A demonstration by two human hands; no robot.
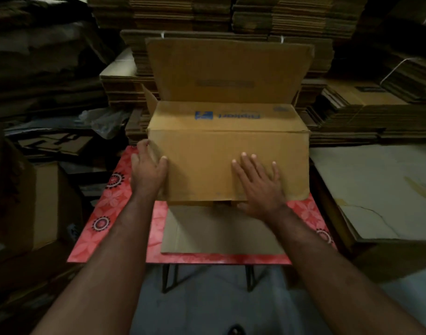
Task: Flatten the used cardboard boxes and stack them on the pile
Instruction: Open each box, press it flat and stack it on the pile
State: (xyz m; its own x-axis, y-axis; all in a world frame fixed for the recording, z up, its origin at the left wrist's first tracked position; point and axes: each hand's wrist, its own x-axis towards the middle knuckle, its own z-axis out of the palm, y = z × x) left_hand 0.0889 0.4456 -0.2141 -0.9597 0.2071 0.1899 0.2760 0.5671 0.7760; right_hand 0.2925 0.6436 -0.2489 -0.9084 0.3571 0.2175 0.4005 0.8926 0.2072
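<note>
A brown cardboard box (221, 146) with a blue logo stands on a small red floral table (105, 213). Its far top flap stands upright and a near flap lies flat on the table toward me. My left hand (148, 170) wraps the box's near left corner, thumb on the front face and fingers round the side. My right hand (260, 184) presses flat on the front face with fingers spread. A pile of flattened cardboard (376, 189) lies to the right of the table.
Tall stacks of flattened cartons (231, 15) fill the back wall and the right side. Dark heaps of cardboard and a crumpled plastic bag (105, 122) lie on the left. An assembled box (45, 204) stands at the left of the table. Grey floor shows below.
</note>
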